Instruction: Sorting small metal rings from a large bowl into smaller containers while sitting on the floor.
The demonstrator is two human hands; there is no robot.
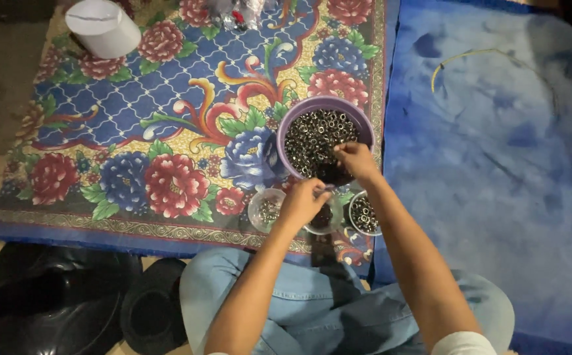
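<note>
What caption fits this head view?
Right hand reaches into a purple bowl of metal rings; left hand hovers above small clear cups.

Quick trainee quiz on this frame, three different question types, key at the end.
1. True or false: the right hand is over the purple bowl of small metal rings.
2. How many small clear cups sit by the hands? A) one B) three C) five
3. What stands at the floral mat's far left corner?

Key: 1 true. 2 B: left cup, middle cup under the left hand, right cup. 3 A white cylindrical container.
</note>
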